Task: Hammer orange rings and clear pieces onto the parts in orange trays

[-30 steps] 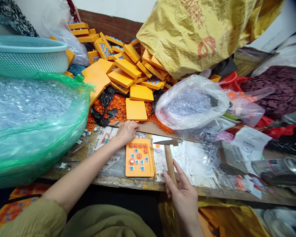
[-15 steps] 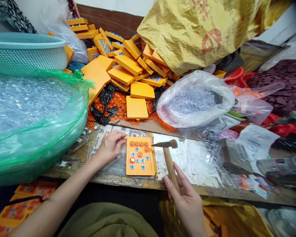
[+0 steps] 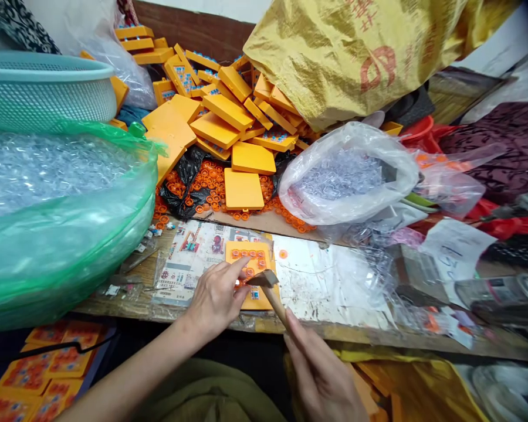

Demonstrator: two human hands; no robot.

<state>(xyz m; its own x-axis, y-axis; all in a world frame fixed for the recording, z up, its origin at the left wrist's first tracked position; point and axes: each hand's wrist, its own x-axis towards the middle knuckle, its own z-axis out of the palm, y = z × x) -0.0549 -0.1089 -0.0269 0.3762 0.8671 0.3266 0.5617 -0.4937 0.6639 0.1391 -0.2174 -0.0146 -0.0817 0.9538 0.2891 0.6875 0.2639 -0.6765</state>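
Note:
An orange panel [image 3: 264, 300] with round orange caps and small blue-centred parts lies flat on the bench. My left hand [image 3: 215, 293] is over its left side, thumb and index finger closed on something I cannot make out near a cap. My right hand [image 3: 319, 366] is wrapped round the wooden handle of a hammer [image 3: 268, 280], whose head is over the panel beside my left fingertips. A loose orange cap [image 3: 283, 254] lies on white paper just right of the panel.
A green bag [image 3: 70, 240] of clear parts bulges at the left. A white bag [image 3: 347, 176] of clear parts stands right of a heap of orange cases [image 3: 229, 111]. Loose orange caps [image 3: 211, 181] lie before the heap. A metal block [image 3: 416, 272] is at the right.
My left hand has moved right and down onto the panel. The hammer head has come left and lower, from beside the panel to over it. The loose cap on the paper now shows.

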